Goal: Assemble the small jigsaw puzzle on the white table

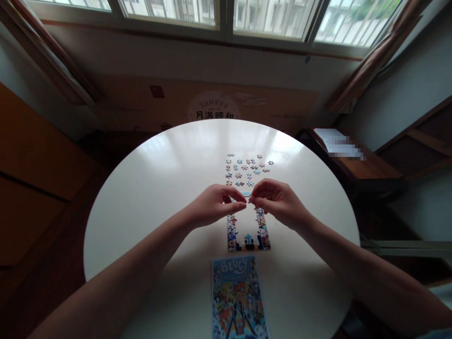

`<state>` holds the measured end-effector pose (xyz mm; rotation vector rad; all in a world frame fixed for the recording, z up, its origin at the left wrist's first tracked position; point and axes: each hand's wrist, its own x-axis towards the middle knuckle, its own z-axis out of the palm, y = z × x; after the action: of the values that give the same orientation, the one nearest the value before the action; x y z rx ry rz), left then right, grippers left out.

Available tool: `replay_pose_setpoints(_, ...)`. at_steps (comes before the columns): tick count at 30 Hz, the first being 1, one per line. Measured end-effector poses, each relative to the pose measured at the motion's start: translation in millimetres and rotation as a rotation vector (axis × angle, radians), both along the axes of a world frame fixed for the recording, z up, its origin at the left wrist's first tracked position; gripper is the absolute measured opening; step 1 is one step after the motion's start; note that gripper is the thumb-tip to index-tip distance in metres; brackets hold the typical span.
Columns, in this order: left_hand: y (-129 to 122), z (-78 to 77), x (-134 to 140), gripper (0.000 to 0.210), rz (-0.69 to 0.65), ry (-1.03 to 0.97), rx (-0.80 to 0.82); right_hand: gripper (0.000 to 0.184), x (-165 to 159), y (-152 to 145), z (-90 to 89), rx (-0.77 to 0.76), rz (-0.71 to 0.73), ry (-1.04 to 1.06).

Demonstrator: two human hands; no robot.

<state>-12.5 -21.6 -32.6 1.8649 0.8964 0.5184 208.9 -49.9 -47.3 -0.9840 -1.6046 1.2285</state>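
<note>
The right hand (278,200) is seemingly pinching a small jigsaw piece (250,200) over the multicoloured rectangular puzzle border (231,231) on the round white counter (151,188); the left hand (213,205), fingers slightly parted, should be steadying it.

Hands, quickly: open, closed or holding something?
Left hand: curled inward; can't tell if it holds anything.
Right hand: curled, pinching; any held object can't be made out.
</note>
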Motion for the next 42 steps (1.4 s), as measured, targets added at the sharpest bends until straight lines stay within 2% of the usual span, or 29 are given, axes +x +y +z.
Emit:
replay_pose_setpoints(3,3,-1.4,-2,0.025,0.000,-0.036,-0.169,0.017,-10,-6,-8.7,-0.053,-0.055,0.062)
replay_pose_setpoints(7,4,-2.6,-3,0.022,-0.004,-0.009,-0.286,0.021,-12,-9,-19.7,-0.141,-0.083,0.068)
replay_pose_setpoints(9,5,-0.9,-3,0.022,0.000,0.020,-0.335,0.022,-9,-10,-21.2,-0.123,-0.067,0.037)
replay_pose_setpoints(11,5,2.3,-5,0.024,0.007,0.059,-0.381,0.020,-4,-10,-20.0,0.009,-0.078,-0.017)
replay_pose_setpoints(14,8,7.3,-9,0.026,-0.003,0.101,-0.428,0.012,3,-11,-16.4,0.373,-0.117,-0.164)
replay_pose_setpoints(17,9,9.5,-12,0.028,-0.032,0.126,-0.452,0.006,6,-11,-13.8,0.696,-0.048,-0.324)
replay_pose_setpoints(19,10,9.0,-12,0.029,-0.060,0.154,-0.472,0.006,4,-12,-13.0,0.788,0.024,-0.376)
replay_pose_setpoints(22,9,7.3,-11,0.030,-0.098,0.203,-0.485,0.005,2,-14,-13.4,0.791,0.086,-0.418)
replay_pose_setpoints(26,10,8.0,-12,0.032,-0.169,0.289,-0.389,0.008,3,-17,-15.8,0.731,0.126,-0.464)
replay_pose_setpoints(30,9,10.2,-19,0.032,-0.239,0.489,-0.058,0.009,5,-23,-17.6,0.612,0.269,-0.557)
replay_pose_setpoints(32,8,9.2,-21,0.031,-0.288,0.583,0.059,0.010,4,-26,-17.9,0.576,0.332,-0.622)
replay_pose_setpoints(36,6,5.8,-19,0.034,-0.348,0.627,0.108,0.013,1,-28,-18.0,0.553,0.389,-0.673)
replay_pose_setpoints(42,1,5.0,-13,0.034,-0.346,0.687,0.158,0.014,0,-28,-17.7,0.586,0.424,-0.684)
